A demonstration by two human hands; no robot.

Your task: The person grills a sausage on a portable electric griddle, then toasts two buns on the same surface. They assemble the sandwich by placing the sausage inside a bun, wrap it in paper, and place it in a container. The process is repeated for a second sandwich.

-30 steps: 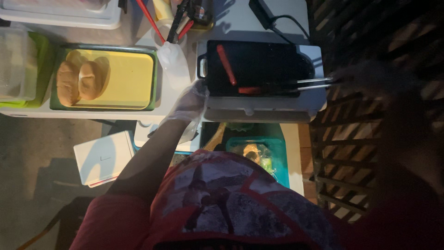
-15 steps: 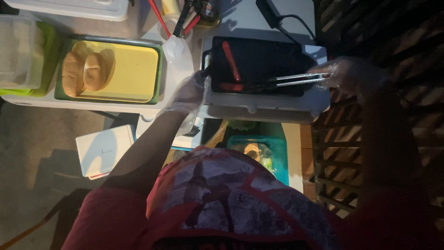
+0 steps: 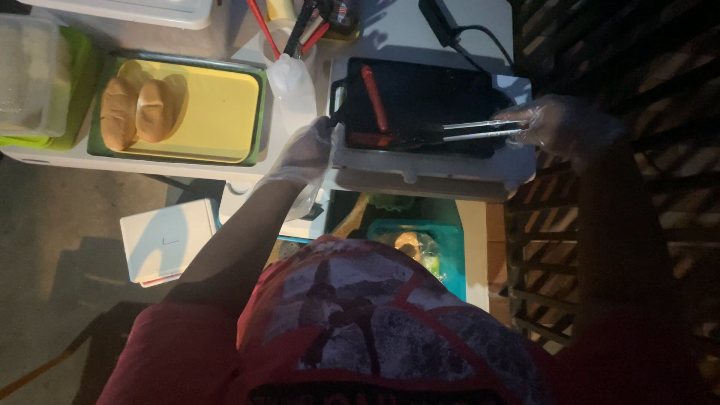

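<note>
Dim outdoor light falls over a white desk (image 3: 90,156) crowded with cooking gear, with dark lattice flooring off to one side. Taking the black electric griddle (image 3: 420,97) as the landmark: two red sausages lie on its plate, one sausage (image 3: 373,96) set lengthways near the handle side, a second sausage (image 3: 367,139) along the edge nearest the person.

The right hand (image 3: 559,126), in a clear glove, has its fingers closed around the handles of metal tongs (image 3: 465,130), whose tips reach across the griddle to the second sausage. Whether the tips actually pinch it is too dark to tell. The left hand (image 3: 306,150), also gloved, curls its fingers against the griddle's handle at its outer edge; it appears to grip it, steadying the appliance.

Beyond that handle stands a clear squeeze bottle (image 3: 291,84). Further out from the griddle sits a yellow tray (image 3: 225,112) in a green frame, carrying two bread rolls (image 3: 139,111) side by side. A teal bin (image 3: 442,240) with food sits below the griddle, near the person's body.

As a judgement, the work is at an early to middle stage: the sausages are on the heat and being tended, while the rolls look whole and unfilled, so assembling remains.
</note>
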